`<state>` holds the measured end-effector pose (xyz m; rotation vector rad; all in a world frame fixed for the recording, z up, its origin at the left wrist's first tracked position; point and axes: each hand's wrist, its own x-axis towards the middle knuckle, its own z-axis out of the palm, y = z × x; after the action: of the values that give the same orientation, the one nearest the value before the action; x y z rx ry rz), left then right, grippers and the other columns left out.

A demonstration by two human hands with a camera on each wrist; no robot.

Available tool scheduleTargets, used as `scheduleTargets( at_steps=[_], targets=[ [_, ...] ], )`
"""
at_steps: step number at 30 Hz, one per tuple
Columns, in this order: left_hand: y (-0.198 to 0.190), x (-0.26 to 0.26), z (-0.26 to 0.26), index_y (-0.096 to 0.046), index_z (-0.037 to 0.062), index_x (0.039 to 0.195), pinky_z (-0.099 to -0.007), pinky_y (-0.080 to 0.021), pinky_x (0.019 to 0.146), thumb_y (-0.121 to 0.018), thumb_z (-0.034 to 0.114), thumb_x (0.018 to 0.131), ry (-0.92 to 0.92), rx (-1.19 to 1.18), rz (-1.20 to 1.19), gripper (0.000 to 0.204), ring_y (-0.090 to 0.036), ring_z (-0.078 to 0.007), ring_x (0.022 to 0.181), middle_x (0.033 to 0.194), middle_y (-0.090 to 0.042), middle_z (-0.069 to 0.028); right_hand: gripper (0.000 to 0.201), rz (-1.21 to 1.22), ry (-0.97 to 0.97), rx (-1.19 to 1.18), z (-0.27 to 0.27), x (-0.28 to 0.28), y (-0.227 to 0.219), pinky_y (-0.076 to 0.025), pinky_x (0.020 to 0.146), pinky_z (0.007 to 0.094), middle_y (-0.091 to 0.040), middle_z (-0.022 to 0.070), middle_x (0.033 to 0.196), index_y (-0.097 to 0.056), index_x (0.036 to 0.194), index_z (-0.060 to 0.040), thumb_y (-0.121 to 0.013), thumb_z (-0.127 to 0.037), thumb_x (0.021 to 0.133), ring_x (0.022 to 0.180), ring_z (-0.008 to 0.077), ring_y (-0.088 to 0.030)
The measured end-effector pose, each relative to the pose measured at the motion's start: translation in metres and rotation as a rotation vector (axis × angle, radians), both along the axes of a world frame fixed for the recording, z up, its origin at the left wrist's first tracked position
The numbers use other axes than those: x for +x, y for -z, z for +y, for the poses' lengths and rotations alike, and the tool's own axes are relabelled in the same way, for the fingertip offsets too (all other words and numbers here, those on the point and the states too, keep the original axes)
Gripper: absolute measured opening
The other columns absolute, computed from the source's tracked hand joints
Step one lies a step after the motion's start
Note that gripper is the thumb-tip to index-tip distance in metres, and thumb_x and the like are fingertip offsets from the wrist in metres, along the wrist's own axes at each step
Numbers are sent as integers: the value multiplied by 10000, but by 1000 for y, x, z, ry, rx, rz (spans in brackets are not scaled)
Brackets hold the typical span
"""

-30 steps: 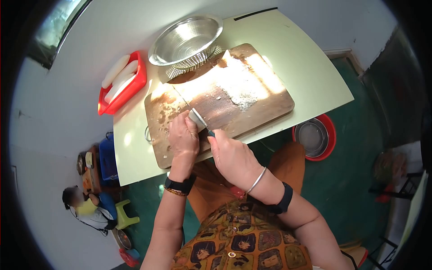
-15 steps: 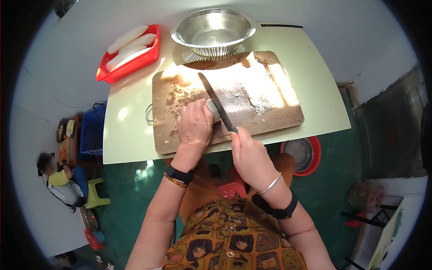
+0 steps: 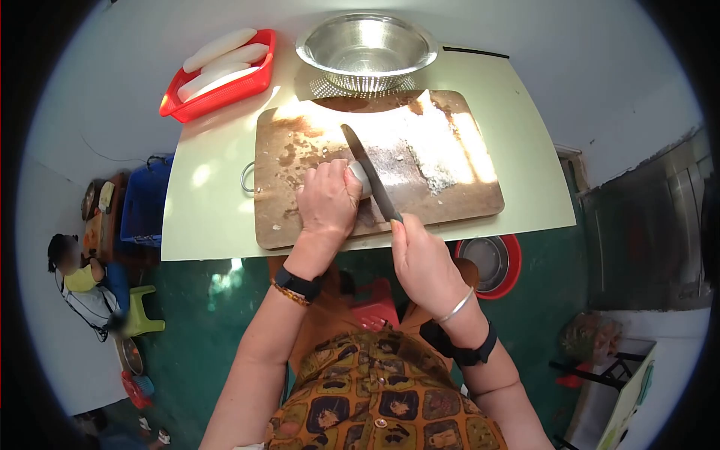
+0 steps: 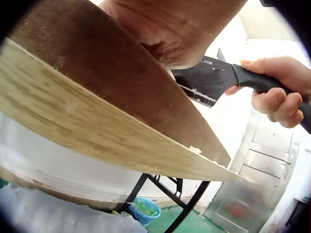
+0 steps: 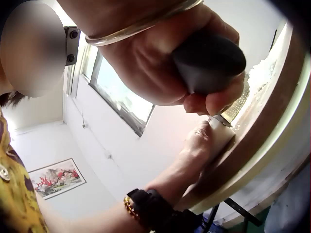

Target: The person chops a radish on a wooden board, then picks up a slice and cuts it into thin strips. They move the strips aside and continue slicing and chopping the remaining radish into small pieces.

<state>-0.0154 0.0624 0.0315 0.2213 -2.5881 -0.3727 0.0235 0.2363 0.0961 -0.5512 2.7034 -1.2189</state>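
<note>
On the wooden cutting board (image 3: 289, 214), the left hand (image 3: 328, 199) curls round a white piece of food (image 3: 360, 178), whose cut end faces right. The right hand (image 3: 426, 259) grips the dark handle of a knife (image 3: 373, 174), its blade upright against that end. In the left wrist view the knife (image 4: 206, 80) has a broad dark blade, and the right hand (image 4: 282, 92) wraps its black handle. The right wrist view has the left hand (image 5: 197, 143) on the white piece (image 5: 221, 136). Chopped white bits (image 3: 442, 161) lie on the board's right side.
A metal colander (image 3: 367, 49) stands behind the board. At the back left of the table (image 3: 202, 225) is a red basket (image 3: 225, 90) of long white vegetables. A red basin (image 3: 511, 266) is on the floor, and a person (image 3: 82, 277) sits at the far left.
The knife blade has swung from low beside the piece to stand across its end. The head view has shifted, with both hands still gripping as before.
</note>
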Motion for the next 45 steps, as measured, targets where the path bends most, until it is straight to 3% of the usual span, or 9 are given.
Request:
scheduleTargets(
  at_steps=[5, 10, 17, 35, 38, 41, 45],
  targets=[
    [1, 0, 0, -593, 128, 1001, -465, -483, 743, -470, 309, 921, 10, 12, 14, 233, -558, -292, 866, 913, -595, -77, 275, 136, -16, -34, -24, -29, 23, -475, 607, 577, -593, 316, 680, -503, 867, 19, -449, -219, 995, 685, 504, -598],
    [0, 0, 0, -594, 119, 1001, -467, -482, 745, -472, 300, 920, 10, 8, 22, 233, -560, -295, 877, 925, -599, -80, 277, 67, -50, -83, -21, -44, 24, -460, 653, 567, -607, 313, 750, -529, 913, 35, -448, -217, 994, 750, 508, -588],
    [3, 1, 0, -586, 119, 969, -461, -480, 754, -480, 297, 919, -5, 38, 65, 214, -559, -288, 887, 919, -599, -71, 229, 26, -7, -227, 0, -18, -11, -424, 603, 538, -585, 284, 761, -522, 971, -9, -439, -218, 1016, 746, 497, -568],
    [3, 0, 0, -573, 122, 914, -446, -493, 713, -496, 288, 903, 3, 23, 115, 183, -560, -282, 839, 865, -583, -64, 215, -13, 16, -252, 0, -8, -1, -437, 610, 526, -594, 280, 784, -535, 1043, -21, -437, -210, 1016, 789, 497, -576],
    [-1, 2, 1, -588, 114, 968, -460, -473, 758, -431, 306, 963, 12, 62, 60, 248, -555, -316, 867, 897, -596, -91, 217, -29, 14, -241, 0, -9, -5, -438, 611, 527, -594, 280, 780, -536, 1050, -23, -438, -213, 1016, 792, 496, -576],
    [1, 0, 1, -572, 117, 913, -439, -496, 705, -493, 286, 904, -3, 19, 100, 187, -560, -282, 836, 858, -581, -68, 219, -6, 1, -260, 0, -11, 0, -438, 612, 528, -593, 280, 774, -535, 1055, -24, -437, -216, 1017, 796, 497, -575],
    [-2, 2, 1, -583, 111, 954, -463, -474, 748, -431, 294, 960, 9, 54, 59, 238, -554, -320, 852, 874, -590, -96, 219, -37, 14, -244, -1, -9, 0, -439, 612, 523, -594, 279, 776, -535, 1056, -25, -436, -216, 1018, 799, 497, -573]
  ],
)
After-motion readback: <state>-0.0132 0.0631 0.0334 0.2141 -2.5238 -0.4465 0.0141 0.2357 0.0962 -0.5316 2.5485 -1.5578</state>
